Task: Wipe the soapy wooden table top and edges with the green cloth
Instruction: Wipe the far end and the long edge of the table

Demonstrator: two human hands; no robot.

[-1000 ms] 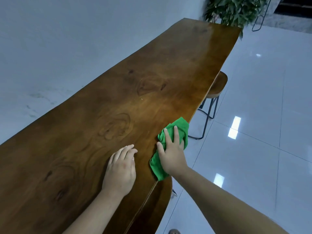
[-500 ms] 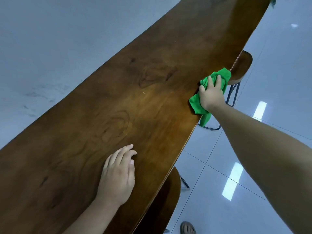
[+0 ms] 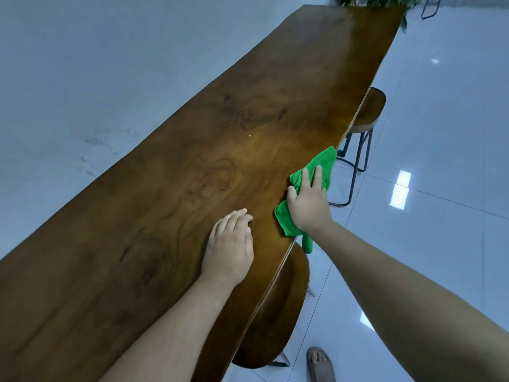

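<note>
Head view: right hand [image 3: 307,205], fingers straight, presses cloth [image 3: 322,161] over the table [image 3: 192,161] edge; left hand [image 3: 230,249] flat, fingers together. Keep pressure even.

Plant [image 3: 385,0] cropped at top; green cloth [image 3: 322,164] partly under rt hand [image 3: 307,205].

dim, floor [image 3: 399,194] glare, wide-angle edge distortion
</note>
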